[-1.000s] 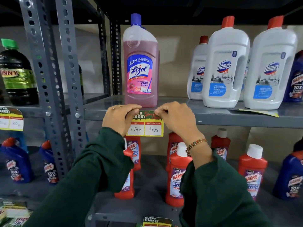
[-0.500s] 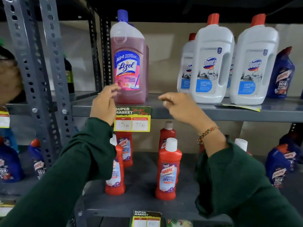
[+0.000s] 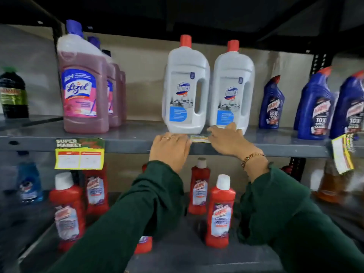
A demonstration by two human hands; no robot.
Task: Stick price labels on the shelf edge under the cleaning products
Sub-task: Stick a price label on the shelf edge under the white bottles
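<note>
A yellow price label [image 3: 199,138] lies flat on the grey shelf edge [image 3: 128,147], just in front of two white Domex bottles [image 3: 186,89]. My left hand [image 3: 169,148] covers its left end and curls over the shelf edge. My right hand [image 3: 226,138] rests its fingers on the right end. Only a narrow strip of the label shows between the hands. Another label [image 3: 79,154], reading SUPER MARKET, hangs stuck on the edge under the pink Lizol bottles [image 3: 82,91].
Blue Harpic bottles [image 3: 271,103] stand at the right of the same shelf, with a third label [image 3: 341,152] hanging askew below them. Red Harpic bottles [image 3: 220,211] fill the lower shelf under my arms. A dark green-capped bottle [image 3: 12,93] stands far left.
Both hands left the label under the Lizol bottle, which stays stuck, and moved right to the label lying in front of the Domex bottles. The view shifted right with them.
</note>
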